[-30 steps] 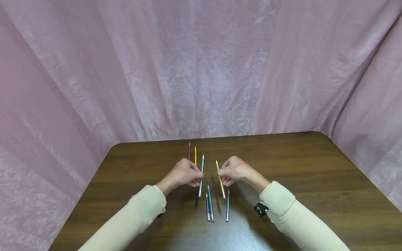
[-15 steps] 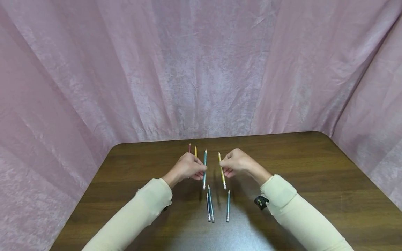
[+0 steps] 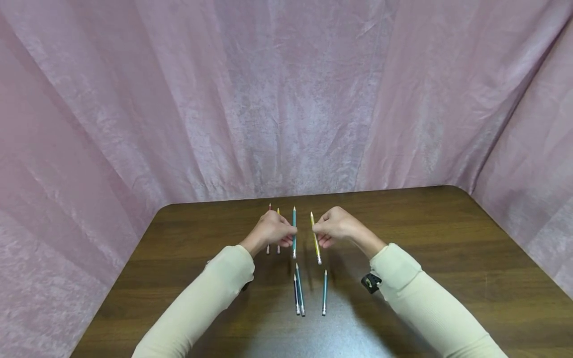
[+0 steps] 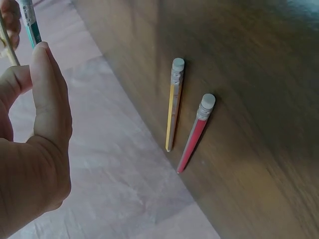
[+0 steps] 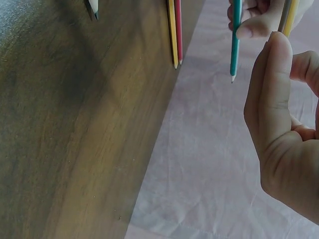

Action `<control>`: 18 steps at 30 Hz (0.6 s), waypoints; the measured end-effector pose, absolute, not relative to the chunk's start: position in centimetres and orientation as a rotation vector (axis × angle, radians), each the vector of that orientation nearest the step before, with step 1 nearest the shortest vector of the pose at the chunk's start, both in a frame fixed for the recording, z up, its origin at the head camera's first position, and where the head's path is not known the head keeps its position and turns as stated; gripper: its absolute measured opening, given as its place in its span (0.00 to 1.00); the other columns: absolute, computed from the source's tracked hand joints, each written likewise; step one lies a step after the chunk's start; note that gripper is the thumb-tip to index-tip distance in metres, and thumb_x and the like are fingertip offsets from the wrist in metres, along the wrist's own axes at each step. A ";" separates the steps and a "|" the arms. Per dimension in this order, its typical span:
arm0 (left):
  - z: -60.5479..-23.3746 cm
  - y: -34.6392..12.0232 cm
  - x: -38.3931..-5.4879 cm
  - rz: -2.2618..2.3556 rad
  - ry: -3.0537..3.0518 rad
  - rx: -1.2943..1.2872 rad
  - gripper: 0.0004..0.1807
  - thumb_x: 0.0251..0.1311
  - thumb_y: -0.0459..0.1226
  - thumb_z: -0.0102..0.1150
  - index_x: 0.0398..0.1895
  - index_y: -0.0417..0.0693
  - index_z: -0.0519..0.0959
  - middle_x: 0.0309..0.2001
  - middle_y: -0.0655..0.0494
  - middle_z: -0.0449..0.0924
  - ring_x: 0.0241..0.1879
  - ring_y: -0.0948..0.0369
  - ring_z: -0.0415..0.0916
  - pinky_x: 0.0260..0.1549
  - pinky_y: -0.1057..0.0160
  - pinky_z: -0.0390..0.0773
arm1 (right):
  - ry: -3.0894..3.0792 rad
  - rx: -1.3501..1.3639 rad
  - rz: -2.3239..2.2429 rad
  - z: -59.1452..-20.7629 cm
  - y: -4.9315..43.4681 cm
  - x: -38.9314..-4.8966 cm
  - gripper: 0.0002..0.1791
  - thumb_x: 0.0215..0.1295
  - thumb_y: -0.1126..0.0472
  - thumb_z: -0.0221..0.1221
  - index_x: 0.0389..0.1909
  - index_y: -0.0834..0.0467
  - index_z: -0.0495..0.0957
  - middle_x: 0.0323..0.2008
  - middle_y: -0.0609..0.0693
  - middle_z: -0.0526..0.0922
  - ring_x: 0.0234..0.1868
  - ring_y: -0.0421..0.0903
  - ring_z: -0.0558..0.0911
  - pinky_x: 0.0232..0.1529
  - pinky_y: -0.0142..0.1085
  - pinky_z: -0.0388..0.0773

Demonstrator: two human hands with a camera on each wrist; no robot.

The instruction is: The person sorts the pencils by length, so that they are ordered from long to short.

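Note:
My left hand (image 3: 272,229) pinches a teal pencil (image 3: 294,217) between thumb and fingers, above the table. A hand's width to the right, my right hand (image 3: 336,226) pinches a yellow pencil (image 3: 317,246) the same way. Both pencils point away from me, eraser ends nearer, and do not touch. Beyond the left fingers, a yellow-orange pencil (image 4: 173,107) and a red pencil (image 4: 194,139) lie side by side on the table, partly covered by that hand in the head view. In the right wrist view the teal pencil (image 5: 235,50) shows its sharpened tip.
Closer to me on the brown wooden table (image 3: 425,238) lie a dark pencil (image 3: 296,297) and a blue-green pencil (image 3: 300,292) against each other. Another teal pencil (image 3: 325,293) lies to their right. A pink curtain (image 3: 286,99) hangs behind the table.
Both hands have moved away from me with their pencils. The left hand has also shifted right, uncovering the eraser ends of the red and yellow-orange pencils. The pencils on the table have stayed put.

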State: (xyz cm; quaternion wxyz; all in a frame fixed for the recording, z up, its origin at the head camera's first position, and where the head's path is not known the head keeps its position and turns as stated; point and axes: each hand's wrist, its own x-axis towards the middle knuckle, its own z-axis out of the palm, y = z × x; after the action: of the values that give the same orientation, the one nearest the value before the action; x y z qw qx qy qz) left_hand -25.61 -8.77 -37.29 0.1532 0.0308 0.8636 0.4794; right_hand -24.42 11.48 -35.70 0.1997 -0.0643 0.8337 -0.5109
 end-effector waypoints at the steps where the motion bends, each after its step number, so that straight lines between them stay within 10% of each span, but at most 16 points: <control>1: -37.3 -8.7 -25.8 1.384 2.471 0.082 0.05 0.57 0.30 0.62 0.29 0.35 0.84 0.21 0.48 0.84 0.18 0.63 0.81 0.28 0.63 0.87 | 2.330 -0.182 -1.425 -35.7 11.5 -24.5 0.07 0.62 0.69 0.55 0.31 0.69 0.79 0.21 0.55 0.81 0.19 0.42 0.82 0.34 0.42 0.88; 18: -39.1 -7.8 -27.9 1.390 2.507 -0.058 0.05 0.59 0.30 0.65 0.30 0.34 0.84 0.21 0.48 0.84 0.16 0.64 0.79 0.26 0.64 0.87 | 2.308 -0.182 -1.445 -35.4 11.9 -24.3 0.12 0.63 0.69 0.55 0.40 0.77 0.78 0.21 0.55 0.81 0.19 0.41 0.81 0.31 0.37 0.88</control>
State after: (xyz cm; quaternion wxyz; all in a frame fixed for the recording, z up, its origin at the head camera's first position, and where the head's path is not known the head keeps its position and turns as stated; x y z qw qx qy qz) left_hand -27.93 -7.83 -39.14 0.1370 -0.0200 0.8662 0.4802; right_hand -24.28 11.91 -35.43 0.2050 -0.0653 0.8278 -0.5182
